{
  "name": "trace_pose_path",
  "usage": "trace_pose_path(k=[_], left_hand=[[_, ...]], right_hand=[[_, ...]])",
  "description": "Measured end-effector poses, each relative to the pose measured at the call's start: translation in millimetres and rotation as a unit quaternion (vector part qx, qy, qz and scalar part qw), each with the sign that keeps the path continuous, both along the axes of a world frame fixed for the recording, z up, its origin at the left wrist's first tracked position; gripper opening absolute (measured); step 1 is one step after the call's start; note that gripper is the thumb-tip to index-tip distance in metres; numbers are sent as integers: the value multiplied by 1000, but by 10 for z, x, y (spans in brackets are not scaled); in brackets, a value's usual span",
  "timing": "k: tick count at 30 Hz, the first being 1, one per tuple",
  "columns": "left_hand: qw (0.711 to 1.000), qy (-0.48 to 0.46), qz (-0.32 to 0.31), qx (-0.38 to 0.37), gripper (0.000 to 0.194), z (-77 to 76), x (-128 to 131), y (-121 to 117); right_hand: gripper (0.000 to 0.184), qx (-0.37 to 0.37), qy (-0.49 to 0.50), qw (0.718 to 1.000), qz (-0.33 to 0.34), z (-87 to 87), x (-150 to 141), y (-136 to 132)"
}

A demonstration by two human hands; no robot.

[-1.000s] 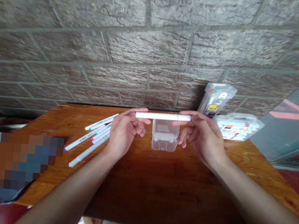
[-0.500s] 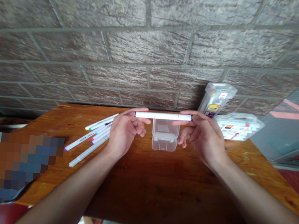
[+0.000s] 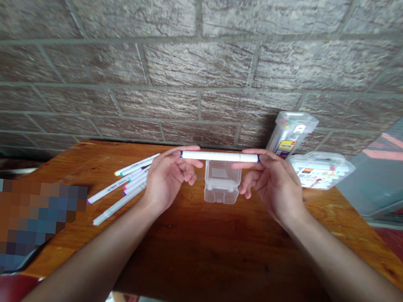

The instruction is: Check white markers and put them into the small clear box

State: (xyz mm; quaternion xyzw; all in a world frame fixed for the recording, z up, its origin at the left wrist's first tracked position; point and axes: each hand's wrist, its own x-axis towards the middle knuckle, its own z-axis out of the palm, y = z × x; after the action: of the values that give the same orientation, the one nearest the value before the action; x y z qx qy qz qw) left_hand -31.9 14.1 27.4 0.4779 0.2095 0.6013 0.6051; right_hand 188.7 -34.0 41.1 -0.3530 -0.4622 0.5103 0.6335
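A white marker (image 3: 215, 156) with dark blue ends is held level above the table. My left hand (image 3: 168, 178) grips its left end between thumb and fingers. At the other end, the fingers of my right hand (image 3: 275, 184) are closed on it in the same way. Below and beyond the marker stands a small clear plastic case (image 3: 220, 193) with its lid raised, between my two hands. Several loose markers (image 3: 112, 190) with coloured ends lie to the left, partly hidden behind my left hand.
On the right of the wooden table (image 3: 212, 261) a tall clear marker box (image 3: 290, 133) leans by the brick wall (image 3: 216, 67). Beside it stands a clear carrying case (image 3: 322, 171) with a handle and printed label. A pixelated patch covers the lower left.
Hardly anything differs. The marker and both hands keep almost the same place, and a little more of the marker's blue left end shows.
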Motion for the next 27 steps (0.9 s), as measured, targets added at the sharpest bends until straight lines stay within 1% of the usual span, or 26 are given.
trace_pose_path(k=[6, 16, 21, 27], left_hand=[[1000, -9, -13, 7, 31, 0, -20, -8], [1000, -3, -9, 19, 27, -7, -14, 9], [1000, 4, 0, 25, 29, -18, 0, 10], [999, 19, 22, 32, 27, -21, 22, 4]], right_hand=[[20, 0, 10, 1000, 8, 0, 13, 4], [19, 2, 15, 1000, 9, -12, 20, 13], [19, 8, 13, 1000, 7, -34, 22, 14], [24, 26, 12, 1000, -1, -72, 28, 26]])
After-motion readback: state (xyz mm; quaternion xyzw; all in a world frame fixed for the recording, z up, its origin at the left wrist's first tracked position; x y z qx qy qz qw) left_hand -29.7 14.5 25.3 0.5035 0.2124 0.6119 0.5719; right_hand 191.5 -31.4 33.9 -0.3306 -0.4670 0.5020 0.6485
